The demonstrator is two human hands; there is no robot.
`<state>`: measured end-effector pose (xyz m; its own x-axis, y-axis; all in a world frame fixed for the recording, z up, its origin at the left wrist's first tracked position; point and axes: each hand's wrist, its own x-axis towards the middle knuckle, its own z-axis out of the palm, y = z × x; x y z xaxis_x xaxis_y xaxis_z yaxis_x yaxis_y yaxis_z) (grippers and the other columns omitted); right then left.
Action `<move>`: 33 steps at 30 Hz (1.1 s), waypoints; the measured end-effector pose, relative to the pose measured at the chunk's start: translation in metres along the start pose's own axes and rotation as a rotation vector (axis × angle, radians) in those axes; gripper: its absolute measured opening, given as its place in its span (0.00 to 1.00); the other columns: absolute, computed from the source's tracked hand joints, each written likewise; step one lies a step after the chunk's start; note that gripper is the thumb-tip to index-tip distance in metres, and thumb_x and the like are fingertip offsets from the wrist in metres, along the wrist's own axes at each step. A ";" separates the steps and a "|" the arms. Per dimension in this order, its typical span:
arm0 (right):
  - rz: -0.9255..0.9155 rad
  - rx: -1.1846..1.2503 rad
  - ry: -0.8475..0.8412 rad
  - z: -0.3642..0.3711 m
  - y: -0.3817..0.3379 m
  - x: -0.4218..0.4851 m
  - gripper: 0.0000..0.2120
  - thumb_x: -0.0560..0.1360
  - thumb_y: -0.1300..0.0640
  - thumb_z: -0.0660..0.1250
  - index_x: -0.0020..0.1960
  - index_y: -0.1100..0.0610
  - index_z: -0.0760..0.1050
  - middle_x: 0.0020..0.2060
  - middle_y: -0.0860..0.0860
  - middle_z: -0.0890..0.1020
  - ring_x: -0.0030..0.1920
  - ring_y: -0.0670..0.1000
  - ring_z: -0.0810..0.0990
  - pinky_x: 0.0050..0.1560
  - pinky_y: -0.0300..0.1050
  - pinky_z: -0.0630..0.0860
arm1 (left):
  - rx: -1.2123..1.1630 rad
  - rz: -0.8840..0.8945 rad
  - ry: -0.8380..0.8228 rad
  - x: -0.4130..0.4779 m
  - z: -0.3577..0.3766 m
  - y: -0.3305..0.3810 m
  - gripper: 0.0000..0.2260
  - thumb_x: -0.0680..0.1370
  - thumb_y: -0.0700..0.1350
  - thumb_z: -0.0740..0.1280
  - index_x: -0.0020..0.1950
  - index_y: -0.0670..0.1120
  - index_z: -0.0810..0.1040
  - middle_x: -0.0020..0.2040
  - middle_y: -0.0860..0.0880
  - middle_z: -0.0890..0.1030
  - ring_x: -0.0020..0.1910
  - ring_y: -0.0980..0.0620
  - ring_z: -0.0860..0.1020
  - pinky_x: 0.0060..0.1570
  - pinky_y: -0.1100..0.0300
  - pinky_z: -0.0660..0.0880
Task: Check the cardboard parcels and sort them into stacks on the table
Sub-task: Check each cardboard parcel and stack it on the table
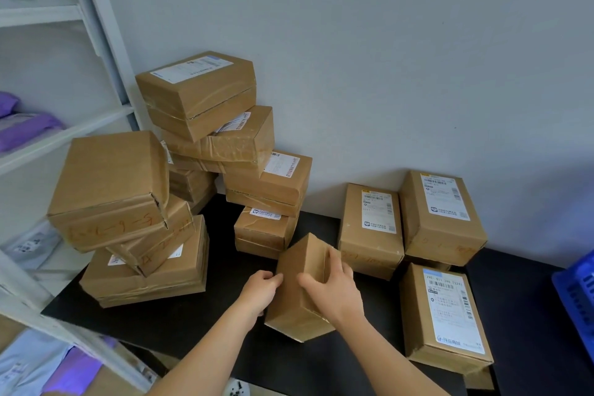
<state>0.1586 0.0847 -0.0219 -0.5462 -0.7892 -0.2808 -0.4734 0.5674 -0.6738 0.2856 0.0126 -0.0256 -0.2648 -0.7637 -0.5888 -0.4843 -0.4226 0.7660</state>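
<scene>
Both hands — left hand [262,288], right hand [332,291] — grip one tilted parcel [297,283].

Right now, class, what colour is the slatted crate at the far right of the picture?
Blue; the crate shows best in the head view.

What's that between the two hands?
A small cardboard box, gripped by the left hand and right hand, seen in the head view.

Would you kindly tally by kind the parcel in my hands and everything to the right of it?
Held parcel, gripped by the left hand and right hand: 1
Label-up parcels: 3 by their tops; anything beneath is unclear
Blue crate: 1
Total: 5
</scene>
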 end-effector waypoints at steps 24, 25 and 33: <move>0.265 0.480 -0.191 -0.020 0.022 0.000 0.34 0.77 0.47 0.65 0.77 0.51 0.52 0.69 0.53 0.69 0.65 0.55 0.71 0.66 0.53 0.70 | 0.200 0.067 -0.114 0.020 0.023 -0.004 0.27 0.78 0.60 0.61 0.73 0.50 0.62 0.60 0.52 0.71 0.56 0.53 0.72 0.51 0.57 0.70; 0.254 0.460 -0.183 -0.020 0.023 0.001 0.34 0.77 0.46 0.65 0.77 0.51 0.52 0.69 0.53 0.69 0.65 0.54 0.71 0.66 0.52 0.70 | 0.201 0.062 -0.118 0.020 0.024 -0.003 0.28 0.78 0.60 0.61 0.74 0.50 0.60 0.64 0.51 0.71 0.59 0.51 0.72 0.51 0.56 0.71; 0.219 0.392 -0.191 -0.022 0.023 0.006 0.34 0.77 0.47 0.65 0.77 0.53 0.54 0.68 0.52 0.70 0.65 0.53 0.72 0.66 0.51 0.70 | 0.226 0.066 -0.122 0.023 0.031 0.002 0.31 0.77 0.60 0.64 0.74 0.49 0.59 0.67 0.50 0.71 0.64 0.49 0.72 0.51 0.57 0.72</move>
<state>0.1286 0.0983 -0.0242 -0.4500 -0.7112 -0.5401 -0.0459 0.6224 -0.7814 0.2530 0.0094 -0.0450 -0.3943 -0.7156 -0.5765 -0.6329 -0.2434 0.7350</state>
